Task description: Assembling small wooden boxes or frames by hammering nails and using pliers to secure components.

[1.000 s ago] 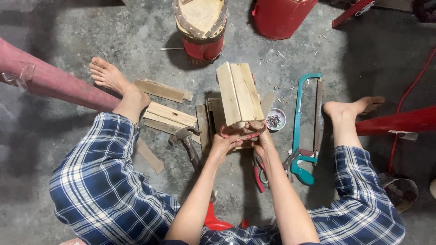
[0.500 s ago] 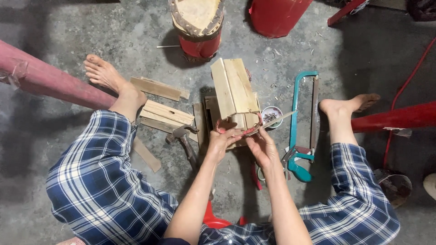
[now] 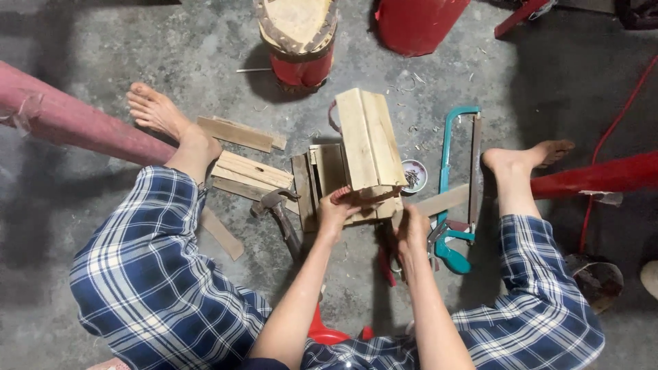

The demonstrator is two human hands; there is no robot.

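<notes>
The left hand (image 3: 337,209) grips the near end of a half-built wooden box (image 3: 369,147); the right hand (image 3: 412,226) is closed beside it. Loose slats (image 3: 250,171), hammer (image 3: 277,205) and nails (image 3: 412,178) lie unused on the floor.

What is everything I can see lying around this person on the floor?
Wooden box: one, pale wood, centre, held up at its near end.
Wood slats: several, pale, on the floor left of the box.
Hammer: one, dark head, beside the left hand.
Hacksaw: one, teal frame, right of the box.
Small dish of nails: one, between box and hacksaw.
Stump seat: one, red sides with a wood top, top centre.
Red drum: one, top right.
Concrete floor: grey.
Left hand: grips the box's near end.
Right hand: just right of the box's near end.
</notes>
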